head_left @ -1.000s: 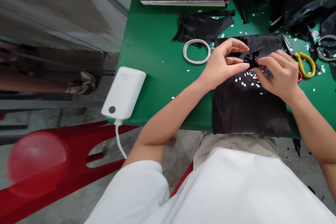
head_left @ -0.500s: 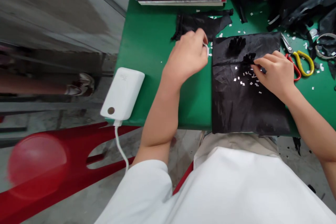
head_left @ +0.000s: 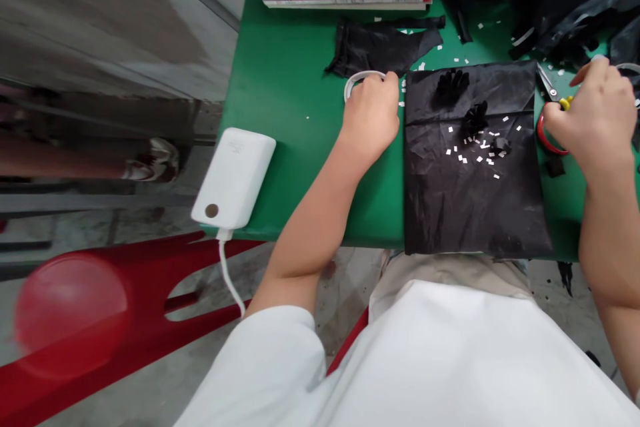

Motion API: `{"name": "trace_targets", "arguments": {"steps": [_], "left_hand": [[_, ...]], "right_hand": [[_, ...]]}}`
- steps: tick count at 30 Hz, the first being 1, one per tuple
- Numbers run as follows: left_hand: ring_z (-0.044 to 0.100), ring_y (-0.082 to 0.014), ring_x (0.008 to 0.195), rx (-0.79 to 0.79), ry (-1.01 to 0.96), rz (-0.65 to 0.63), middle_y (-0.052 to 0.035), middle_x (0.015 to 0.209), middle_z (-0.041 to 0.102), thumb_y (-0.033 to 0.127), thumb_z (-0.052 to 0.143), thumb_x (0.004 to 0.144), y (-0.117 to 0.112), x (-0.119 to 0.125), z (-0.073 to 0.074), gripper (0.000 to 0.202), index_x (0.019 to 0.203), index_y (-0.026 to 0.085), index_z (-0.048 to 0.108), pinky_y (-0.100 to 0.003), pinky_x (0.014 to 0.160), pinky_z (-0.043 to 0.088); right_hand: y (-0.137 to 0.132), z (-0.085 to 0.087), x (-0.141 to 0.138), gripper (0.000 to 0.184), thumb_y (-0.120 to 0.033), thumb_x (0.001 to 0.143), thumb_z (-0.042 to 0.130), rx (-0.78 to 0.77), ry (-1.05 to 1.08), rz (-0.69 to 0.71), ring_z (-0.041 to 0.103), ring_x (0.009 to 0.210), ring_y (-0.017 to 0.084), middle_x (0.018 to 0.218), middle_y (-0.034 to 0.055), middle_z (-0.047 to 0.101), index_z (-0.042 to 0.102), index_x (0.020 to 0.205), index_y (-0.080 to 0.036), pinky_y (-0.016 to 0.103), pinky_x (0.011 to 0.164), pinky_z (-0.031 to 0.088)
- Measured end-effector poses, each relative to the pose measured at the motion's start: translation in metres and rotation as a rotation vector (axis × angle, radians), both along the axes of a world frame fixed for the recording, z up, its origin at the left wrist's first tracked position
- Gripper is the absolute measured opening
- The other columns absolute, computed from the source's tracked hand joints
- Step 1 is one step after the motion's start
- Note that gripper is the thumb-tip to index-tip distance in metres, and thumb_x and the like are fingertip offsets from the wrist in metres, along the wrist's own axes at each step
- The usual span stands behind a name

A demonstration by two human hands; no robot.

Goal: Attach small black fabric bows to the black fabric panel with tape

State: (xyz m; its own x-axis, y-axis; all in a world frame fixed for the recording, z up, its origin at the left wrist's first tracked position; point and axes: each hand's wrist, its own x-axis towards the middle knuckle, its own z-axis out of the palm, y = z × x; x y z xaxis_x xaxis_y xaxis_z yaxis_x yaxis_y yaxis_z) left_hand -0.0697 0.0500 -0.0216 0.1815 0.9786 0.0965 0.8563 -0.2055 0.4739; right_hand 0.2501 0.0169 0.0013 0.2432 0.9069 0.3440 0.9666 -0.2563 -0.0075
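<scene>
Hands well apart on the green table [head_left: 290, 80]: the left hand [head_left: 370, 121] is closed over the tape [head_left: 351, 82] left of the black sheet [head_left: 475, 207], and the right hand [head_left: 595, 120] is curled round the scissors [head_left: 549, 87] at the sheet's right edge. Swung carelessly, the blades could snag the sheet and scatter the folded pieces [head_left: 475, 118] lying between the hands.

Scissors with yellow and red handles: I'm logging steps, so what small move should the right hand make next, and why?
Probably close the right hand on the yellow-and-red-handled scissors and lift them: it lies over the handles, blades flat on the green table, while the left hand rests on the white tape ring.
</scene>
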Motion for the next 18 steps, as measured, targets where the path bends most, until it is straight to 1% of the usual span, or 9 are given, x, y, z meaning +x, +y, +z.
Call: {"name": "trace_targets", "arguments": {"steps": [1, 3, 6, 9, 11, 12, 14, 16, 18], "left_hand": [[0.055, -0.0323, 0.113, 0.035, -0.041, -0.008, -0.0113, 0.107, 0.062, 0.024, 0.050, 0.085, 0.001, -0.003, -0.003, 0.031, 0.114, 0.027, 0.061, -0.049, 0.106, 0.042], [0.055, -0.0324, 0.110, 0.082, -0.120, -0.034, -0.0099, 0.100, 0.061, 0.027, 0.056, 0.083, 0.005, -0.010, -0.008, 0.027, 0.109, 0.028, 0.061, -0.049, 0.102, 0.042], [0.052, -0.0327, 0.109, 0.118, -0.247, -0.088, -0.0092, 0.096, 0.060, 0.032, 0.061, 0.083, 0.014, -0.019, -0.016, 0.024, 0.106, 0.028, 0.060, -0.049, 0.098, 0.042], [0.052, -0.0320, 0.108, 0.180, -0.372, -0.129, -0.0088, 0.094, 0.057, 0.041, 0.062, 0.086, 0.021, -0.021, -0.018, 0.023, 0.105, 0.027, 0.059, -0.048, 0.096, 0.042], [0.053, -0.0315, 0.107, 0.238, -0.453, -0.150, -0.0086, 0.095, 0.057, 0.043, 0.062, 0.088, 0.021, -0.015, -0.013, 0.027, 0.110, 0.029, 0.058, -0.046, 0.095, 0.043], [0.053, -0.0311, 0.106, 0.277, -0.494, -0.162, -0.0086, 0.096, 0.057, 0.043, 0.062, 0.088, 0.019, -0.011, -0.008, 0.030, 0.115, 0.030, 0.057, -0.045, 0.093, 0.044], [0.054, -0.0299, 0.103, 0.368, -0.510, -0.150, -0.0090, 0.100, 0.057, 0.039, 0.063, 0.088, 0.012, 0.000, 0.005, 0.032, 0.119, 0.033, 0.058, -0.042, 0.088, 0.046], [0.054, -0.0286, 0.099, 0.458, -0.525, -0.153, -0.0090, 0.100, 0.058, 0.036, 0.061, 0.091, 0.003, 0.011, 0.019, 0.029, 0.119, 0.035, 0.060, -0.041, 0.085, 0.048], [0.056, -0.0268, 0.096, 0.497, -0.542, -0.185, -0.0080, 0.099, 0.058, 0.035, 0.057, 0.093, -0.004, 0.019, 0.029, 0.025, 0.118, 0.035, 0.061, -0.040, 0.084, 0.049]], "right_hand": [[-0.001, 0.001, 0.003, 0.054, -0.041, 0.074, 0.069, -0.054, -0.014, -0.045, 0.063, 0.102, 0.040, 0.109, 0.0287, 0.065, 0.060, 0.112, -0.003, 0.048, 0.073, 0.043], [-0.006, 0.005, 0.005, 0.060, -0.042, 0.076, 0.067, -0.192, -0.029, -0.052, 0.062, 0.107, 0.043, 0.116, 0.0306, 0.063, 0.055, 0.119, -0.001, 0.051, 0.078, 0.047], [-0.014, 0.015, -0.001, 0.059, -0.028, 0.073, 0.068, -0.382, -0.032, -0.033, 0.064, 0.107, 0.046, 0.119, 0.0314, 0.062, 0.051, 0.122, 0.001, 0.054, 0.083, 0.051], [-0.017, 0.023, -0.009, 0.056, -0.017, 0.074, 0.065, -0.457, -0.062, -0.037, 0.063, 0.109, 0.046, 0.117, 0.0341, 0.060, 0.047, 0.122, 0.006, 0.054, 0.087, 0.052], [-0.016, 0.026, -0.012, 0.056, -0.012, 0.073, 0.064, -0.487, -0.055, -0.050, 0.063, 0.110, 0.046, 0.115, 0.0355, 0.059, 0.045, 0.121, 0.008, 0.053, 0.088, 0.051], [-0.014, 0.025, -0.012, 0.058, -0.009, 0.070, 0.065, -0.500, -0.046, -0.064, 0.062, 0.111, 0.046, 0.115, 0.0354, 0.058, 0.044, 0.121, 0.009, 0.053, 0.088, 0.050], [-0.012, 0.022, -0.009, 0.063, -0.005, 0.063, 0.069, -0.496, -0.025, -0.094, 0.059, 0.114, 0.046, 0.115, 0.0343, 0.057, 0.044, 0.120, 0.008, 0.054, 0.090, 0.049], [-0.009, 0.016, -0.003, 0.067, -0.004, 0.060, 0.072, -0.431, 0.002, -0.119, 0.056, 0.117, 0.047, 0.116, 0.0335, 0.055, 0.044, 0.120, 0.007, 0.056, 0.092, 0.048], [-0.007, 0.010, 0.006, 0.068, -0.009, 0.063, 0.074, -0.295, 0.051, -0.132, 0.055, 0.117, 0.045, 0.120, 0.0336, 0.052, 0.044, 0.122, 0.004, 0.057, 0.093, 0.047]]}}
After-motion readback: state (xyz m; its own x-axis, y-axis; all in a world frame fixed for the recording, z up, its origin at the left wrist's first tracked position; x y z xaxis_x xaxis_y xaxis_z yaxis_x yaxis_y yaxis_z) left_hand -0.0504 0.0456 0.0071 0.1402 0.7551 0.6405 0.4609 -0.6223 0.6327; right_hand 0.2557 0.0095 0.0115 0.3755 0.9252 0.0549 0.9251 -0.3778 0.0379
